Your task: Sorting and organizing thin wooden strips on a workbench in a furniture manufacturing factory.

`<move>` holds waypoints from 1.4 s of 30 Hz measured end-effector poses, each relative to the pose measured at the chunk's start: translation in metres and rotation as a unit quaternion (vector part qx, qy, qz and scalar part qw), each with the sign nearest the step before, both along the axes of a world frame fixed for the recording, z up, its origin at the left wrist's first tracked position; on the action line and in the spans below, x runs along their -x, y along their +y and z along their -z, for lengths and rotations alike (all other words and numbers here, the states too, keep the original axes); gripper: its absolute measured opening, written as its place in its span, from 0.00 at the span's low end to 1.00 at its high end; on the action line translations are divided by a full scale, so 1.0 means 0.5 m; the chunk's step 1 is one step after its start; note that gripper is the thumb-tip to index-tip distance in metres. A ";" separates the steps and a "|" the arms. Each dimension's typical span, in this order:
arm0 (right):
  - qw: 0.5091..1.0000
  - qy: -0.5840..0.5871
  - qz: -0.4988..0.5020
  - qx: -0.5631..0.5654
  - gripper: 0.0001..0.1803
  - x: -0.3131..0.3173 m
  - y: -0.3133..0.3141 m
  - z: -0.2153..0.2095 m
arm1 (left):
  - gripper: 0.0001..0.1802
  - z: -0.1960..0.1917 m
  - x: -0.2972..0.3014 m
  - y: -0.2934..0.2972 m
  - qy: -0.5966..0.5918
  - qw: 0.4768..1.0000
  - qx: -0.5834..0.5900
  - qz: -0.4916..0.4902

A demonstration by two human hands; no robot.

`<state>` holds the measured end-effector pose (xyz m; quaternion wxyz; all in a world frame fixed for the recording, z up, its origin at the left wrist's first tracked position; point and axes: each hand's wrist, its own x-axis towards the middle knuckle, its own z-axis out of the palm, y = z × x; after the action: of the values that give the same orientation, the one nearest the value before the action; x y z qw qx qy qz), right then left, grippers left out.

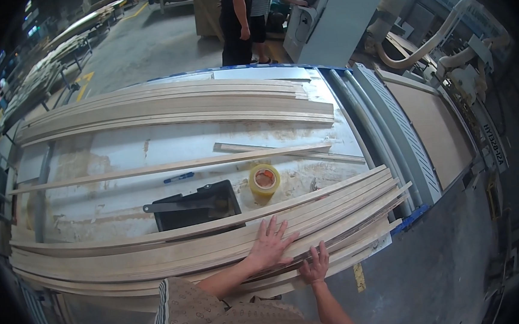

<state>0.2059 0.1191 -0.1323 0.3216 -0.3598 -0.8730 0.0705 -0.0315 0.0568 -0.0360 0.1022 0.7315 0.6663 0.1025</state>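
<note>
Yellow is the roll of tape (264,181) standing a little right of the centre of the frame, a short round ring on the pale worktable (109,157). Left of it lies a black shallow tray (199,203) with a flat dark tool across it, and above the tray a small blue pen (179,178). At the right edge of the frame a narrow white label (494,145) with dark print is fixed on the machine (442,107); a small yellow strip (359,277) hangs low on the grey table side, at lower centre right.

Long thin wooden strips (176,255), light beige and slightly bent, lie in a stack across the lower part of the frame, along the near edge of the table. The left hand (269,245) rests flat on top of this stack with the fingers spread, not gripping anything. The right hand (315,264) is just beside it at the near edge of the stack, the fingers curled over the lowest strips and holding them lightly.

A second stack of strips (171,111) lies across the upper part of the table. Two people (243,21) stand at the top centre.
</note>
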 end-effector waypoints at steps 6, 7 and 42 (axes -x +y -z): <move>1.000 -0.001 0.000 0.004 0.29 -0.001 0.000 0.000 | 0.48 -0.001 0.000 0.000 0.000 1.000 0.002 0.001; 1.000 -0.001 0.000 0.004 0.29 -0.001 0.000 0.000 | 0.48 0.001 0.000 -0.001 0.003 1.000 0.000 0.001; 1.000 -0.006 -0.003 -0.005 0.30 0.002 -0.001 -0.006 | 0.48 0.005 -0.001 -0.002 -0.002 1.000 -0.009 0.002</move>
<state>0.2051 0.1184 -0.1296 0.3182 -0.3561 -0.8763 0.0644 -0.0310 0.0561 -0.0387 0.0971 0.7337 0.6636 0.1094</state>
